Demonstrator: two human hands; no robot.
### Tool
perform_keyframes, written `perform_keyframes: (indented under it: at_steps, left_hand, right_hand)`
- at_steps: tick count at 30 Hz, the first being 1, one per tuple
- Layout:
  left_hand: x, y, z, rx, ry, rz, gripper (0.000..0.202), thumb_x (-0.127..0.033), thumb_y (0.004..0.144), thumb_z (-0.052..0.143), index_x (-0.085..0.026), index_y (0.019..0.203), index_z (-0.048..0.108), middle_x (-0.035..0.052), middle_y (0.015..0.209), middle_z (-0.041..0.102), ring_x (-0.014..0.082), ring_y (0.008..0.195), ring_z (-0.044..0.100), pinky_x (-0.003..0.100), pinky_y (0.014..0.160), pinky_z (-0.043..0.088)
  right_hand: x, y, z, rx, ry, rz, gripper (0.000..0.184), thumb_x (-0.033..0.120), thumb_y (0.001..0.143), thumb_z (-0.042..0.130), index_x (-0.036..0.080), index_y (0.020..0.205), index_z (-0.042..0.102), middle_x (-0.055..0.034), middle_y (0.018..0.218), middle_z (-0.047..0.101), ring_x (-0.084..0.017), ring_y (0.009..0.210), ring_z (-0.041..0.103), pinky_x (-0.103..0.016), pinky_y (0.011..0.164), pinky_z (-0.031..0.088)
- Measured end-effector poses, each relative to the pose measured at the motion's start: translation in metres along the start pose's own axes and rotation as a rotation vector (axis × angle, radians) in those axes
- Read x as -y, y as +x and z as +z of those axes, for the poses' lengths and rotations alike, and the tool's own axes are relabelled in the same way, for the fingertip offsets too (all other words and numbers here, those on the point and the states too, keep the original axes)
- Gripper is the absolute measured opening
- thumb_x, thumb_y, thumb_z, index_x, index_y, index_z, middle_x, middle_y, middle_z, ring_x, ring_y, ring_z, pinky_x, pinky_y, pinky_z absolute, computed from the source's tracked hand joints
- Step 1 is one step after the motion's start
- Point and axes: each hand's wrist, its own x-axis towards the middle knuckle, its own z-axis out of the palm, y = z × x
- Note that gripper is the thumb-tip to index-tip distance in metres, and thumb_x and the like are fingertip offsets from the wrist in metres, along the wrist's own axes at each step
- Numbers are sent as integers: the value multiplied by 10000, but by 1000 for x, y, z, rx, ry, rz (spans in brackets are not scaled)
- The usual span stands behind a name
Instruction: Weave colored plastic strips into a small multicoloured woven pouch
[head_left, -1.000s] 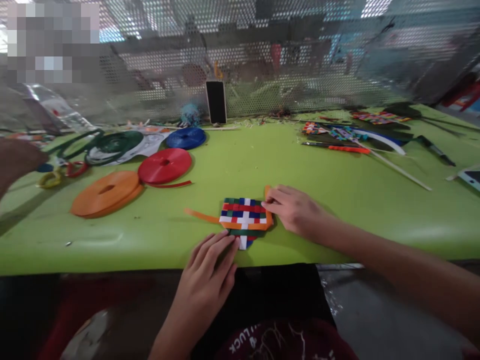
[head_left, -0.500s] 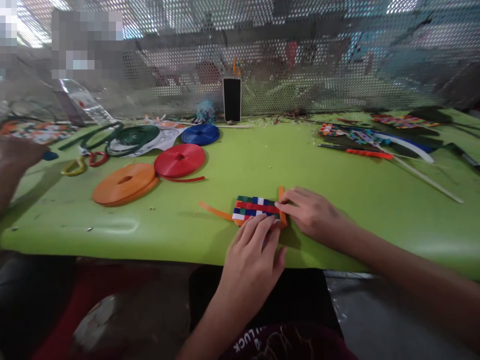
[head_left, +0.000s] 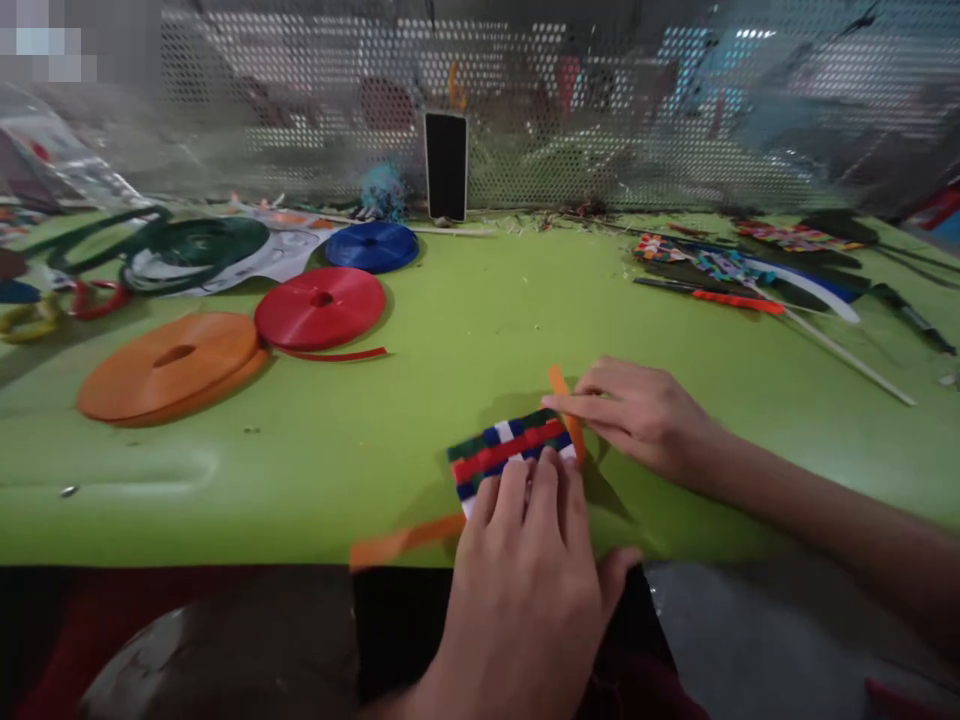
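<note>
A small woven mat of red, green, blue and white strips lies tilted near the table's front edge. My left hand rests over its near side, fingers laid on the weave and thumb spread away, hiding part of it. At the mat's right end, an orange strip stands out past the edge. My right hand is closed on this strip, its index finger reaching across to the mat's far right corner. Another orange strip end trails left over the table edge.
Left of the mat lie orange, red, blue and green strip rolls. A phone leans against the perforated back panel. Right, an orange-handled tool lies beside woven pieces and a thin stick.
The mat has turned, its left end coming nearer to me, and the left orange strip now reaches the table edge. My left hand has shifted slightly right. The camera view has moved closer.
</note>
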Motion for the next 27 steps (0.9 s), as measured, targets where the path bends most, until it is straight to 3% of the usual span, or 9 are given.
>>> perform_keyframes:
  at_steps: [5, 8, 11, 14, 16, 19, 21, 23, 27]
  left_hand:
    - [29, 3, -36, 34, -61, 91, 250, -204, 992, 505, -171, 1100, 728, 98, 1082, 767, 285, 952, 714, 440, 756, 646]
    - [56, -5, -50, 61, -106, 78, 274, -215, 1005, 466, -211, 1111, 719, 75, 1106, 764, 275, 946, 719, 413, 725, 643]
    - [85, -5, -56, 106, -235, -36, 263, -318, 1001, 543, -288, 1221, 683, 25, 1166, 749, 237, 1009, 719, 360, 811, 631]
    - [111, 15, -47, 127, -503, -179, 260, -385, 955, 623, -324, 1194, 708, 15, 1180, 738, 228, 1007, 725, 371, 868, 616]
    - [122, 39, -34, 236, -704, -339, 485, -407, 847, 740, -270, 1304, 655, 76, 1244, 708, 237, 963, 733, 381, 821, 625]
    - [128, 73, -15, 387, -1100, -547, 650, -331, 714, 837, -176, 1309, 626, 97, 1060, 750, 234, 938, 736, 339, 773, 622]
    - [125, 88, -8, 579, -1258, -609, 578, -294, 694, 862, -168, 1226, 671, 69, 956, 772, 211, 856, 744, 323, 753, 618]
    - [120, 94, -5, 693, -1345, -685, 408, -276, 648, 898, -150, 1003, 741, 52, 846, 781, 184, 734, 740, 294, 696, 617]
    - [107, 96, -4, 711, -1398, -819, 272, -253, 598, 928, -150, 782, 757, 41, 712, 769, 165, 591, 714, 270, 591, 607]
  right_hand:
    - [1, 22, -16, 114, 504, 202, 384, 69, 945, 506, 252, 1164, 762, -63, 1081, 724, -169, 956, 674, -307, 829, 532]
    - [8, 35, -23, 106, 736, 377, 242, 167, 924, 610, 249, 1057, 795, -52, 1036, 719, -163, 899, 681, -296, 780, 542]
    - [12, 45, -22, 50, 930, 459, 128, 193, 861, 716, 227, 952, 800, -41, 975, 707, -156, 854, 685, -289, 737, 552]
    - [14, 52, -21, -11, 1042, 416, 141, 87, 819, 716, 201, 872, 780, -24, 917, 686, -139, 831, 680, -282, 732, 559]
    - [14, 56, -24, -54, 1072, 355, 163, 51, 817, 702, 196, 846, 771, -15, 899, 669, -125, 817, 665, -270, 714, 555]
    - [14, 62, -35, -102, 1069, 292, 167, 47, 826, 705, 201, 826, 769, -10, 903, 650, -112, 811, 642, -260, 709, 555]
    - [13, 62, -41, -136, 1054, 289, 168, 49, 833, 701, 203, 813, 763, -12, 908, 648, -112, 812, 637, -265, 729, 564]
    - [11, 60, -44, -177, 1053, 303, 162, 51, 839, 697, 199, 799, 749, -17, 914, 650, -119, 828, 645, -277, 756, 574]
    - [8, 49, -43, -278, 1201, 362, 180, 43, 825, 710, 188, 754, 631, 0, 895, 638, -134, 827, 678, -310, 783, 582]
